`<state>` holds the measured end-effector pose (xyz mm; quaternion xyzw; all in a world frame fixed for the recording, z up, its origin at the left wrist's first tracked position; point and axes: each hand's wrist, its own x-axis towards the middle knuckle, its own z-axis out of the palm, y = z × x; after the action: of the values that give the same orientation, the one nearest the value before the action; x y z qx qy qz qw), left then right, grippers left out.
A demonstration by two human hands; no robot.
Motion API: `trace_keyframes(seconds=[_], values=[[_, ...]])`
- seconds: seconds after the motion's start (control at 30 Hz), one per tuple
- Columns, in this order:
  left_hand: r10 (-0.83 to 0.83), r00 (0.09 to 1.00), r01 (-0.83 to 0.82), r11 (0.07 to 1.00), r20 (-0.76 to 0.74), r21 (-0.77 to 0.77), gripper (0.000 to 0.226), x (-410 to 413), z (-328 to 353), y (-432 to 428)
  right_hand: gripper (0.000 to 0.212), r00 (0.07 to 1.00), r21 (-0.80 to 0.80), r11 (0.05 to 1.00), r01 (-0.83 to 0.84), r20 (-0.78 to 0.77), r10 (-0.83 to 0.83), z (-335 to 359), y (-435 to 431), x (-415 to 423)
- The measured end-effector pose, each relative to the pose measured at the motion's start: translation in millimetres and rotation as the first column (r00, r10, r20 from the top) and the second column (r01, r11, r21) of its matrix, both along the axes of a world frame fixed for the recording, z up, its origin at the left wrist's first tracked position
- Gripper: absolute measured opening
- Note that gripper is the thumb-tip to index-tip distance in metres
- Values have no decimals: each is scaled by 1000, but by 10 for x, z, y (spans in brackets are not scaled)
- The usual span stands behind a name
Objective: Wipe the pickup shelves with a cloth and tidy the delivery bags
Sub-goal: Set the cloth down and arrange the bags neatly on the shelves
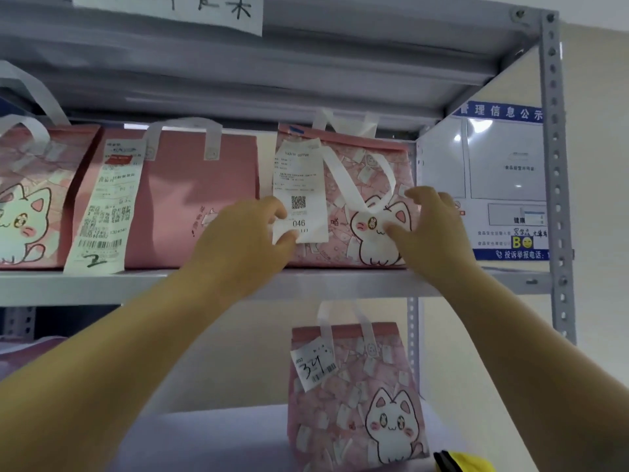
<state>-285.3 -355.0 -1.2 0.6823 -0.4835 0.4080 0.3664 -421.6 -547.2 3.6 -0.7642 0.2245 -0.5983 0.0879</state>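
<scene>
The left hand pinches the lower left corner of the receipt between thumb and curled fingers; the paper is thin and slightly bowed. The right hand cups the right edge of the cat bag, thumb flat on the printed front and fingers curved round the corner (how firmly, I cannot tell). The bag stands upright at the right end of the middle shelf, directly between the two hands, with its long axis running left to right along the shelf edge. Both hands are equally near, so squaring it up would likely be a two-handed nudge. It looks like soft fabric, pink and boxy, with a limp white handle flopped over its front. A plain pink bag stands just beside its left side. The shelf is smooth grey metal. On the level below stands another cat-print bag, and a yellow thing at the bottom edge may be the cloth.
</scene>
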Motion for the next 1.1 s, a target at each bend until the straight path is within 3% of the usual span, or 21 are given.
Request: trace_keyframes(seconds=[0.23,0.47,0.73,0.83,1.1], values=[[-177,984,177,984,27,-18,21,-149,-405,250,21,961,-121,972,-203,164,222,-379,603,-87],[-262,952,270,962,-161,31,20,-60,-1068,568,5,919,-73,935,-346,173,353,-945,1158,34],[-87,890,173,973,-447,154,12,436,-1961,1054,6,881,156,869,-469,17,472,-1733,1602,568],[1,834,107,980,-551,165,9,637,-2290,1303,14,833,264,810,-523,-41,551,-1995,1752,831],[204,701,-137,979,-683,152,5,1166,-2812,2051,9,673,506,655,-562,-181,717,-2589,2081,1673]])
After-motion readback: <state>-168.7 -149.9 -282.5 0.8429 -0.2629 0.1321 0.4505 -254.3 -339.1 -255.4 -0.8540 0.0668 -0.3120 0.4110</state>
